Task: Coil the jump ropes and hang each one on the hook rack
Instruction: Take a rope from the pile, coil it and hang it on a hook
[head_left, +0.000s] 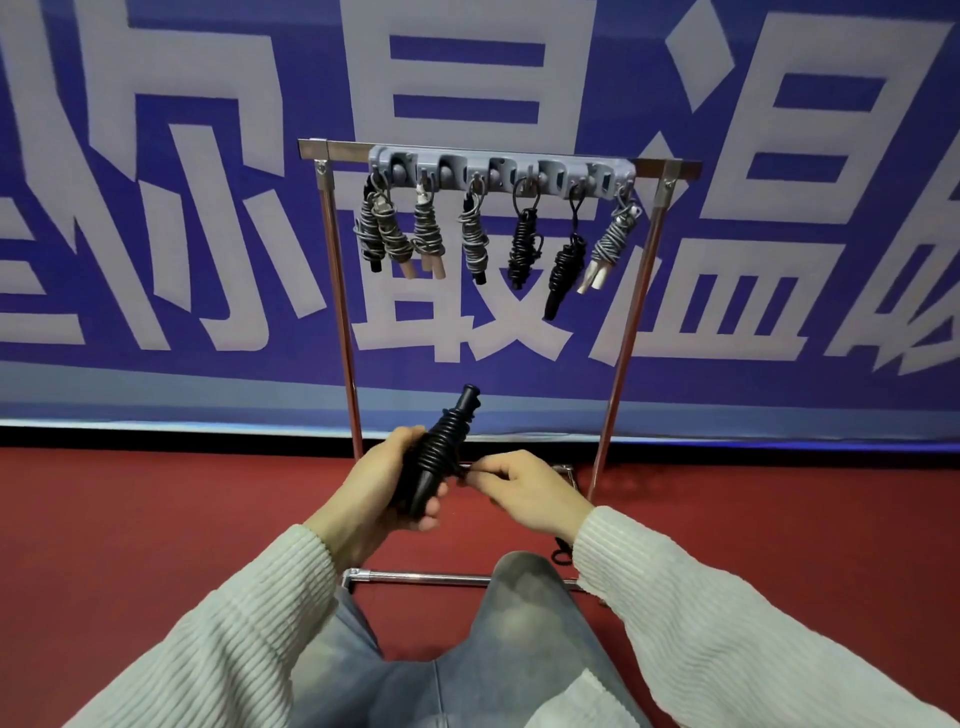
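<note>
A black jump rope is wound in tight coils around its two black handles, tilted with one handle tip pointing up. My left hand grips the lower part of this bundle. My right hand pinches the loose end of the black cord just right of the coils. Behind them stands a grey hook rack on a chrome frame. Several coiled ropes hang from its hooks: grey ones at the left, two black ones right of the middle, and a grey one with white handles at the far right.
The chrome frame's legs rise from a base bar on the red floor just ahead of my knees. A blue banner with large white characters covers the wall behind. A bit of black cord lies under my right wrist.
</note>
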